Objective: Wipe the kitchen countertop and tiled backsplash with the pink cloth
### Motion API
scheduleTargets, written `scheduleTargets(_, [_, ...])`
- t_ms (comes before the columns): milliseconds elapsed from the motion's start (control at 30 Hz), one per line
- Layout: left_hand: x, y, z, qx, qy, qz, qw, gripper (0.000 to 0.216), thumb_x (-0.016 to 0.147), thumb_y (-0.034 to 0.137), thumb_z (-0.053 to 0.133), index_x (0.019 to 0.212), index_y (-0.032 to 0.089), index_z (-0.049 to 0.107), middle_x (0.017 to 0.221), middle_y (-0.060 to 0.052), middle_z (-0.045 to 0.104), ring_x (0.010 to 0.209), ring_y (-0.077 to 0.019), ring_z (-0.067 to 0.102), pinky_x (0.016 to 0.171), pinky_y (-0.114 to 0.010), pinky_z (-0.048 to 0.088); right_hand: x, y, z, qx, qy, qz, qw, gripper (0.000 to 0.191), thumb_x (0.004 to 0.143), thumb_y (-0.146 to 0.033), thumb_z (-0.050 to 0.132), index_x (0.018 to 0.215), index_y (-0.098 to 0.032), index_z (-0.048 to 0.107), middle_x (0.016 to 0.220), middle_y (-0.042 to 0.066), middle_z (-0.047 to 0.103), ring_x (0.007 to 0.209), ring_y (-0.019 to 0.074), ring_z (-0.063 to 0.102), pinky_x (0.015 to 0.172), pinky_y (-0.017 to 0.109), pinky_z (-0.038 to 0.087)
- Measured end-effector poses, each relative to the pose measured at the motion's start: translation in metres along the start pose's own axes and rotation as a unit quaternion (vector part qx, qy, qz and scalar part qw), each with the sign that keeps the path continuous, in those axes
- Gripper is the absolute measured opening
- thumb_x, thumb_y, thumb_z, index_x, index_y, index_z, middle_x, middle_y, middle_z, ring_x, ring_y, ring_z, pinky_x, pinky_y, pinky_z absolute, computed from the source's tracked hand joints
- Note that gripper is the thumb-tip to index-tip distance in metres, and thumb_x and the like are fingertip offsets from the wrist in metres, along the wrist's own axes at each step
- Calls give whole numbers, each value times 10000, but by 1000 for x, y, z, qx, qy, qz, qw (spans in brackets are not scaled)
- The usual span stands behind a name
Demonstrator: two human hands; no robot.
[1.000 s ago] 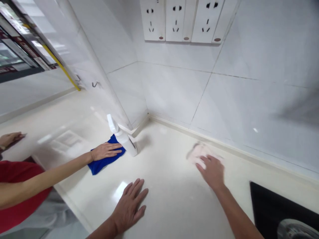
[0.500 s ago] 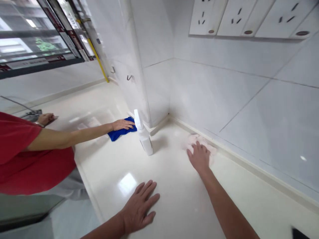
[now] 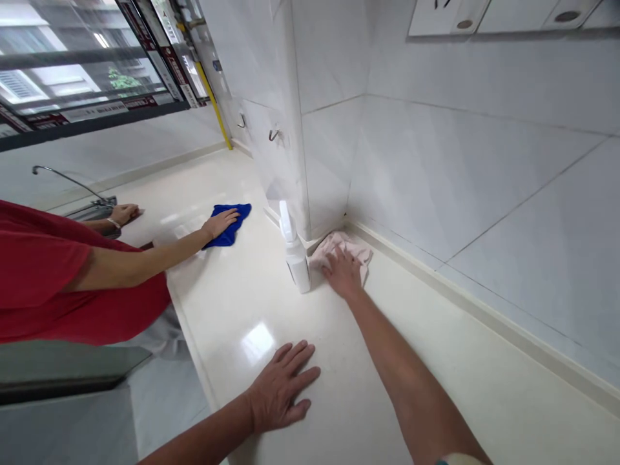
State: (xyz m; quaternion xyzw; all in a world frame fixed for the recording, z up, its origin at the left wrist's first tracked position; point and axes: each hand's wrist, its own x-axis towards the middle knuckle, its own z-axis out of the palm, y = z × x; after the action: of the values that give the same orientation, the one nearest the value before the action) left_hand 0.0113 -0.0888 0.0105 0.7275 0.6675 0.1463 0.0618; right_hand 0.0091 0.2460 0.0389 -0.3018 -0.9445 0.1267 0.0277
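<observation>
My right hand presses down on a crumpled pale pink cloth in the corner of the white counter. Its fingers are spread over the cloth, and some fingertips are hard to make out against it. Just left of the cloth stands an upright white spray bottle. My left hand rests flat on the counter nearer to me, fingers spread, with nothing in it.
On the left, a person in a red shirt has a hand on a blue cloth. Behind are a faucet and window. A tiled wall with sockets borders the counter.
My right hand has slid the pink cloth leftward and away from me, into the corner beside the bottle. The other person's hand and blue cloth have moved away from the bottle. My left hand stays put.
</observation>
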Motion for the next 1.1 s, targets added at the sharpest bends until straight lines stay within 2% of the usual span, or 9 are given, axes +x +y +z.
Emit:
scheduleTargets(167, [1,-1,0,9,8,10,1000,663,916,369,604,1548,316,411,1703,-112,305,1561,-353,300,1205,-585,321,-120,-18,19,10,42,4,999,482,1022,-432,465,1457,-248,561,1687,117,330,1488,394,295,1150,592,247])
scheduleTargets(300, [4,-2,-1,9,3,11,1000,602,928,395,607,1508,307,474,1690,-121,331,1546,-365,327,1192,-589,329,-239,-11,32,34,52,-78,995,465,957,-399,565,1416,-327,587,1671,64,371,1481,384,340,1143,598,299])
scheduleTargets(400, [4,-4,0,5,11,14,1000,597,944,391,590,1523,321,461,1698,-111,316,1543,-358,331,1193,-581,329,-313,27,35,44,32,-94,994,459,884,-429,643,1343,-439,626,1594,-7,486,1442,367,411,1129,582,357])
scheduleTargets(500, [4,-5,1,11,22,23,999,611,963,381,571,1553,316,426,1700,-115,309,1549,-344,322,1202,-565,321,-355,97,27,6,41,59,997,375,852,-509,640,1199,-389,713,1479,62,583,1372,392,478,1087,586,409])
scheduleTargets(633, [4,-5,4,9,35,25,999,637,967,364,565,1578,328,390,1703,-101,306,1551,-340,317,1219,-564,300,-351,192,-1,-55,62,301,950,640,874,-711,488,1249,-234,691,1615,197,356,1388,500,397,1033,694,381])
scheduleTargets(733, [4,-5,4,2,34,26,999,625,966,374,563,1569,336,404,1697,-100,322,1549,-343,318,1215,-577,299,-303,214,-20,-52,92,375,921,739,926,-710,372,1350,-159,621,1663,221,257,1430,510,320,1069,720,316])
scheduleTargets(833, [6,-4,2,8,27,22,999,581,965,381,558,1534,307,460,1676,-121,358,1545,-348,324,1211,-582,301,-234,182,-29,-22,87,352,932,738,977,-641,357,1495,-138,508,1665,219,279,1457,477,300,1117,681,278])
scheduleTargets(933, [7,-3,-2,16,17,19,1000,563,972,403,547,1515,272,484,1649,-145,400,1533,-348,347,1204,-575,312,-177,116,-27,-11,44,250,967,663,1030,-576,355,1605,-248,383,1700,150,265,1528,435,216,1170,630,209])
scheduleTargets(1100, [7,-4,-3,18,42,23,999,705,972,441,543,1607,220,331,1621,-162,442,1508,-332,395,1213,-540,314,-196,3,-3,6,7,80,997,563,1031,-588,413,1535,-351,490,1725,102,238,1542,434,201,1157,626,206])
